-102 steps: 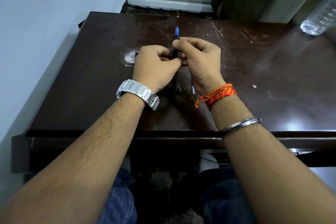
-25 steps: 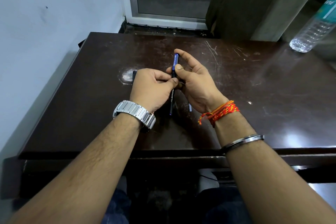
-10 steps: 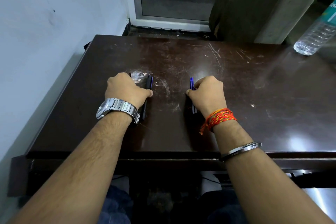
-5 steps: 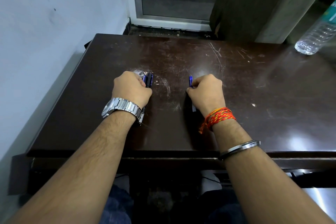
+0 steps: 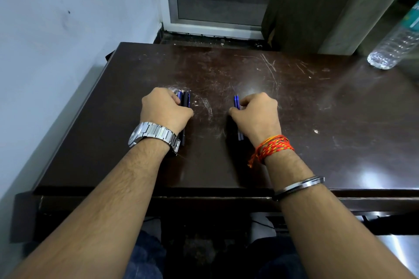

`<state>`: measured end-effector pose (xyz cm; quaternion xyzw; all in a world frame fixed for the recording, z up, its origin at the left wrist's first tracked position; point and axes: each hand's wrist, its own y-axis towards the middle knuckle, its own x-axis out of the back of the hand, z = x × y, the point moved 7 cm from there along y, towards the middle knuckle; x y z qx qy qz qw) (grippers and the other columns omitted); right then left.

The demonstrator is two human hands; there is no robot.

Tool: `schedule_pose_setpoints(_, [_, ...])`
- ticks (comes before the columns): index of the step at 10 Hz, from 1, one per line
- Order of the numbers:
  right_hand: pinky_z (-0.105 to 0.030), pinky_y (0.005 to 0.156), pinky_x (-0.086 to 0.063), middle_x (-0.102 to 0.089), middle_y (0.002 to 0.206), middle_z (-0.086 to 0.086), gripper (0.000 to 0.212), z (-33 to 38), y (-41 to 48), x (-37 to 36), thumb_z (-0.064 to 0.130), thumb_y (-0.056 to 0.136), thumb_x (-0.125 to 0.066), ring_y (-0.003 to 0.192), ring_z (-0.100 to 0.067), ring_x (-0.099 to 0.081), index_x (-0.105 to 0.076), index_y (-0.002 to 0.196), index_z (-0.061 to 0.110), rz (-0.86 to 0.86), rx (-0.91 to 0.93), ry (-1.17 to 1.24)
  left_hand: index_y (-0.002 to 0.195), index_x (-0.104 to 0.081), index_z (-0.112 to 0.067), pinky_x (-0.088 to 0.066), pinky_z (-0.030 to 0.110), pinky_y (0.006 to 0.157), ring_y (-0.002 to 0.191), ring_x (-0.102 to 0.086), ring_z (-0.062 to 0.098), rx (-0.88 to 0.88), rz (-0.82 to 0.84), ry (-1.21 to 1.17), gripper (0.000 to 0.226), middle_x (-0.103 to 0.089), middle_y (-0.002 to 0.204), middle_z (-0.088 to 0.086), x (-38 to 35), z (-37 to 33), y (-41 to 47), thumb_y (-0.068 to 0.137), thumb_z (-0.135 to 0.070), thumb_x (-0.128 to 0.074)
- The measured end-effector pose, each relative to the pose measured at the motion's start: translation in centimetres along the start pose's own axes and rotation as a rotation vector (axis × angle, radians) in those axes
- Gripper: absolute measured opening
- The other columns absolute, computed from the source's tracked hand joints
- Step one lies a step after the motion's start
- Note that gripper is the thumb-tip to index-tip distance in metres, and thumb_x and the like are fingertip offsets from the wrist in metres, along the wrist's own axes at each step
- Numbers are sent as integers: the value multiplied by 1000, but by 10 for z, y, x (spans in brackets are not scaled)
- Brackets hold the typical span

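Note:
My left hand [image 5: 165, 110], a metal watch on its wrist, lies knuckles-up on the dark brown table [image 5: 317, 120], its fingers curled round a small bunch of dark and blue pen barrels [image 5: 185, 98] that lie flat. Their far ends stick out past my fingers and their near ends show by the watch. My right hand [image 5: 257, 113], with orange thread and a steel bangle on the arm, curls over two thin blue refills [image 5: 236, 101] lying side by side. Only the refills' tips and near ends show. The two hands are about a hand's width apart.
A clear plastic water bottle [image 5: 394, 45] lies at the table's far right corner. A white wall runs along the left edge. A window frame [image 5: 215, 27] and a dark curtain [image 5: 317, 2] stand behind the far edge. The table's front edge is near my lap.
Earlier both hands held one pen together above the table. They then parted and came down, left with the barrels, right with the refills. In the last half second nearly nothing moved.

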<state>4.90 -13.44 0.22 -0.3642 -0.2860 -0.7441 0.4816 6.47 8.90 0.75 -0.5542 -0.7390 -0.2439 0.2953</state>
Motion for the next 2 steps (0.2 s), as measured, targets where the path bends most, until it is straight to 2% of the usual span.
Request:
schedule_pose_setpoints(1, [-23,64,-44,-63,75,-6,20,9,-3,7,26,83,-66,66,-21,-56,-69,79,7,-72,56,60,58,-61,-23,-34,16,46,57,-55,3,-28,-25,-31,24,-65,65,-5,3,-2,1,68,-27,-82])
schedule_pose_setpoints(2, [-27,73,-48,-68,86,-10,22,21,-14,7,29,86,-62,81,-27,-64,-71,85,8,-137,128,105,68,-62,-26,-39,14,58,64,-61,11,-46,-52,-56,20,-66,69,-8,6,-2,-7,72,-34,-80])
